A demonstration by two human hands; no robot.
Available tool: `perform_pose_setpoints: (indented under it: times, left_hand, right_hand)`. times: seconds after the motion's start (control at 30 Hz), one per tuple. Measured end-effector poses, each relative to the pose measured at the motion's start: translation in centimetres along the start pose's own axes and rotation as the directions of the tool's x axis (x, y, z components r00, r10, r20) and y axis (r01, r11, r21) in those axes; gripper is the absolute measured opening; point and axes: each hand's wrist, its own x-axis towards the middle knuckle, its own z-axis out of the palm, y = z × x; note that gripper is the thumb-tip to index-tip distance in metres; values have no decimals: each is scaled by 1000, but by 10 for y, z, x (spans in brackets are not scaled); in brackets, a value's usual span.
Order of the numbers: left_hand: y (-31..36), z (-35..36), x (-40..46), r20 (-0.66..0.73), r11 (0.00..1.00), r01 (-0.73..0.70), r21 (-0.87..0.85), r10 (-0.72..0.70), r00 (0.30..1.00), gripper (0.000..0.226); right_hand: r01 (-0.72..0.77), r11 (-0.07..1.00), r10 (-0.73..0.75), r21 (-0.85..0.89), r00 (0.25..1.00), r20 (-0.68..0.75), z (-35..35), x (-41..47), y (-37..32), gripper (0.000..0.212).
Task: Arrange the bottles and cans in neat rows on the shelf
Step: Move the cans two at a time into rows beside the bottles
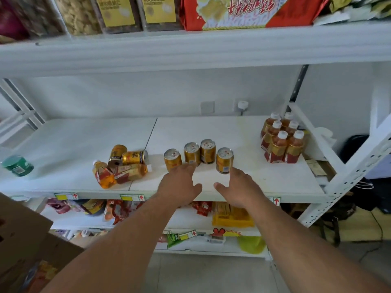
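Head view shows both hands spread and holding nothing, left hand (179,185) just behind the nearest upright can (172,159), right hand (239,187) just behind another (224,160), 4 cans upright.

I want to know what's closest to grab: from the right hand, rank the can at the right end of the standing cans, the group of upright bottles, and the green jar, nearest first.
1. Rightmost standing can: just beyond the right hand's fingertips.
2. Group of upright bottles: farther right, toward the shelf's back.
3. Green jar: far left end of the shelf.
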Motion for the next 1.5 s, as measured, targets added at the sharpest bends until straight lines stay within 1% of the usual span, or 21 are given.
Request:
perform_pose_setpoints:
  times: [0.1, 0.23, 0.37, 0.5, 0.6, 0.73, 0.83, 0.9, 1.0, 1.1, 1.17, 1.33, 1.43, 1.5]
  left_hand:
    - [1, 2, 19, 11, 1000, -1, -17, 1, 1000, 78]
    - [5, -3, 45, -23, 1000, -22, -3, 22, 999, 76]
    - [4, -8, 82, -43, 998, -53, -24, 51, 998, 69]
    - [0, -11, 120, -11, 998, -56, -34, 56, 998, 84]
    - [-6, -9, 149, 21, 996, -81, -26, 81, 996, 93]
    - [-11, -4, 184, 74, 994, -102, -25, 103, 992, 103]
    - [-14, 1, 200, 144, 993, -113, -15, 114, 983, 105]
    - [-17, 4, 207, 189, 992, -125, 7, 121, 974, 101]
    - [-20, 8, 213, 203, 987, -161, 25, 152, 967, 87]
    - [-20, 8, 217, 208, 986, -166, -1, 163, 964, 75]
    - [-20, 8, 219, 206, 987, -159, -31, 162, 965, 69]
    - [-18, 4, 217, 144, 975, -146, -168, 171, 975, 58]
    - [-12, -7, 211, 74, 944, -161, -286, 190, 979, 61]
    - [-6, -18, 203, 13, 916, -198, -349, 216, 976, 65]
  right_hand:
    - [-34, 999, 34, -10, 999, -4, -5, 13, 4, 89]
    - [-79, 997, 79, 6, 997, -16, -6, 31, 10, 97]
    - [-121, 986, 125, 112, 992, -34, -8, 51, 12, 94]
    - [-140, 962, 156, 235, 986, -50, -2, 75, 14, 86]
    - [-156, 947, 172, 279, 984, -35, 1, 88, 12, 92]
    - [-137, 926, 165, 353, 985, -53, 7, 108, 16, 96]
    - [-118, 892, 162, 437, 985, -66, 12, 117, 18, 92]
    - [-91, 870, 152, 484, 985, -88, 16, 120, 18, 84]
    - [-70, 839, 151, 540, 983, -107, 20, 124, 18, 74]
    - [-59, 830, 157, 554, 979, -132, 24, 128, 21, 65]
    - [-52, 830, 161, 556, 975, -150, 26, 129, 22, 63]
    - [-19, 814, 163, 580, 967, -197, 18, 131, 23, 62]
    - [26, 801, 165, 598, 951, -263, 1, 131, 23, 62]
    - [54, 795, 171, 604, 936, -309, -13, 128, 20, 62]
